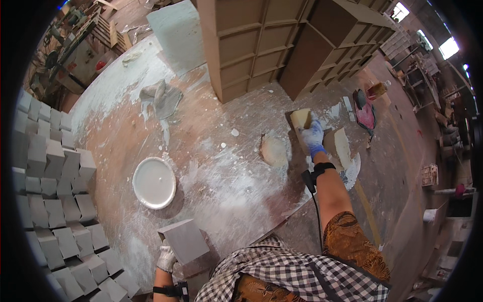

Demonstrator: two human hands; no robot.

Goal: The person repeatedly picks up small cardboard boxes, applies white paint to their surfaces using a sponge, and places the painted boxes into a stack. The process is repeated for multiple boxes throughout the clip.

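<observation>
My left hand (166, 258), in a white glove, grips the near lower corner of a grey painted box (183, 240) that rests close to my body on the work table (115, 126). My right hand (312, 137), in a blue glove, is stretched out to the far right side of the table and closed on a tan sponge block (301, 118). A second, rounder tan sponge (274, 150) lies on the table just left of that hand. A white bucket of pale paint (154, 182) stands between the two hands, left of centre.
Many grey painted boxes (55, 201) are stacked along the left. A large unpainted brown shelf unit (282, 45) stands at the back. A grey rag (162, 98) lies on the table's far side. A red-stained tray (364, 113) sits on the floor at right.
</observation>
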